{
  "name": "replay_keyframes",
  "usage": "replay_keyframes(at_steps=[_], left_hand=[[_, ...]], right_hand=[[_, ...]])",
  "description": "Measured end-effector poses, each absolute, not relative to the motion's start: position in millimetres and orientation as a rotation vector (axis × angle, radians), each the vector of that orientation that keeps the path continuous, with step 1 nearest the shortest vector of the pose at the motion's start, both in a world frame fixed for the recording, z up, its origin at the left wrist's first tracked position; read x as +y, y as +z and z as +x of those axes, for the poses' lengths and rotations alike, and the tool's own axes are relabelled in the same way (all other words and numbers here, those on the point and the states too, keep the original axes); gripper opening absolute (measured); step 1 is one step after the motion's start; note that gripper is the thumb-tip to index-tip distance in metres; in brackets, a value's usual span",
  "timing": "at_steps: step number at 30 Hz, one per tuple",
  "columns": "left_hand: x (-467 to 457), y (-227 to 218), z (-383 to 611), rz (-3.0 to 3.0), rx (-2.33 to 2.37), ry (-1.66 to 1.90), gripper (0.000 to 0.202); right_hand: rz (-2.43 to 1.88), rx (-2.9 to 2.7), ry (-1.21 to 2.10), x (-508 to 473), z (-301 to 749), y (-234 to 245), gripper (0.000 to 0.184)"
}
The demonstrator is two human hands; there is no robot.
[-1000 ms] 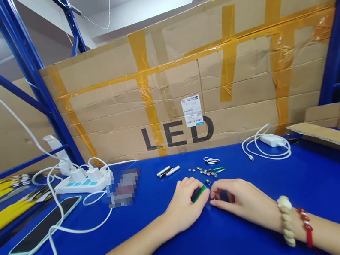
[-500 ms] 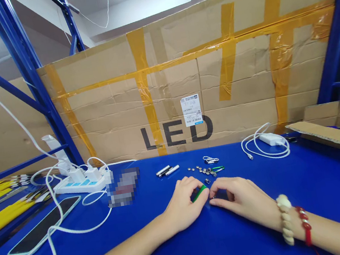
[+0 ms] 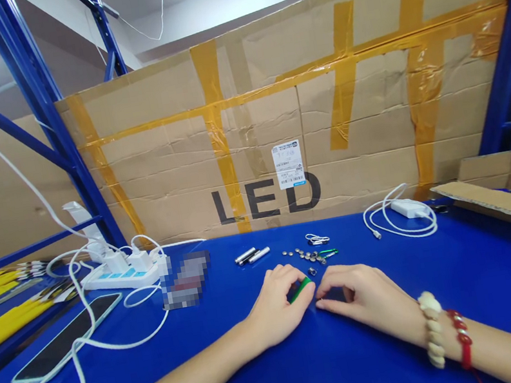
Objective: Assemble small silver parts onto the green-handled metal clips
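My left hand (image 3: 278, 308) rests on the blue table (image 3: 496, 282) with its fingers curled round a small green object (image 3: 300, 290). My right hand (image 3: 362, 301) lies just to its right, fingertips pinched together close to the green object's tip; what they pinch is too small to see. Just beyond the hands lie several small round silver cells (image 3: 301, 255), a tiny green carabiner (image 3: 327, 253), a small wire loop (image 3: 316, 239) and three silver cylinders (image 3: 252, 256).
A white power strip (image 3: 120, 276) with plugged chargers and cables sits at the left, with a phone (image 3: 63, 344) in front of it. A white charger and cable (image 3: 403, 212) lie at the back right. A taped cardboard wall (image 3: 303, 124) stands behind.
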State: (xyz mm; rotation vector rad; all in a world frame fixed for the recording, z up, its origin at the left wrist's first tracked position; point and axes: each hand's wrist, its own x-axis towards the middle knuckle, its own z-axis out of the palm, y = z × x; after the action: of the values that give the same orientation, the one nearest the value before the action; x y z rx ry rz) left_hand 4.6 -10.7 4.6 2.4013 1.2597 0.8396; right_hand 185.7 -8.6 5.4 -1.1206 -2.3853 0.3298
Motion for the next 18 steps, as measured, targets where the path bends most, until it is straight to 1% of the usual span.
replay_keyframes(at_steps=[18], left_hand=[[-11.2,5.1,4.1,2.393,1.264,0.835,0.020]], right_hand=[[-1.108,-2.378,0.326,-8.6,185.9,2.6,0.015]])
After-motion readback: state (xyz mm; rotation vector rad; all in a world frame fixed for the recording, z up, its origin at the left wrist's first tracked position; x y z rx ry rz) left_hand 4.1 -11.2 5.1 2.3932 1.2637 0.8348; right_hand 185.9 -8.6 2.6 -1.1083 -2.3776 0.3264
